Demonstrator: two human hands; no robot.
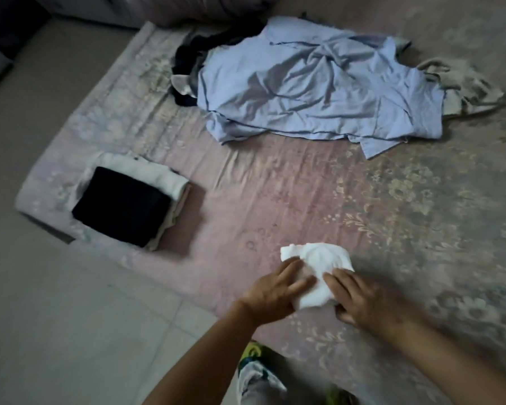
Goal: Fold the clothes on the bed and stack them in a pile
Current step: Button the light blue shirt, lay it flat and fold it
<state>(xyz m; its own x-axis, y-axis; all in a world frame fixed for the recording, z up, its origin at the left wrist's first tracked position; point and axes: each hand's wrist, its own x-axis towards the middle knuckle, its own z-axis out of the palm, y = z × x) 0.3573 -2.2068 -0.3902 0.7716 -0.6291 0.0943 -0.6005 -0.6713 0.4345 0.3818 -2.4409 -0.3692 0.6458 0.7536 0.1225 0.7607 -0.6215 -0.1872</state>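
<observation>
Pile (126,204): one, near the bed's (275,194) left edge; black piece on top, white ones beneath, their count unclear.
Left hand (270,293): fingers flat, pressing the white garment (316,270).
Right hand (360,299): blurred, fingers laid on the same garment.
Unfolded heap: blue shirt (313,83) covers dark clothes (187,59); beige piece (462,86) at right.

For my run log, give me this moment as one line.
step: folding | hands: left hand, right hand press white cloth | pile: started | blue shirt: unfolded

pink bed (275,185), folded stack (129,203) (black-topped), blue shirt (319,89)
</observation>
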